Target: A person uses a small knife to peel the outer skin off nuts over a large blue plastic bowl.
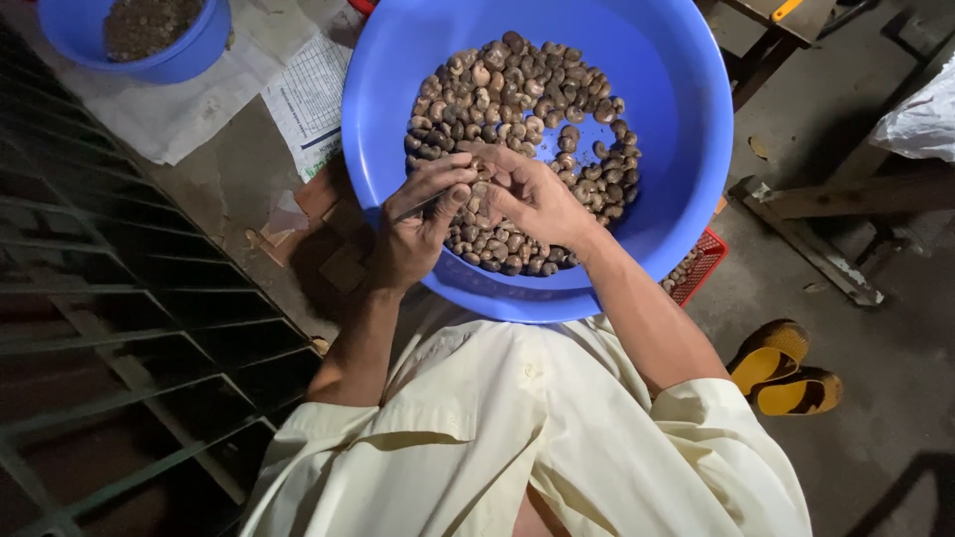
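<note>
Nut (480,185) pinched between both hands (473,204) above blue basin (676,199).

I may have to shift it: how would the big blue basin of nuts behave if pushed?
The big blue basin looks like thin plastic, so it may flex. Its nuts lie loose and would probably slide and roll together. Resting on the lap, it could tip.

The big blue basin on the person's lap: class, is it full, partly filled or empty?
Partly filled. Brown nuts cover only the middle of the big blue basin; its bare blue walls show all around them.
</note>
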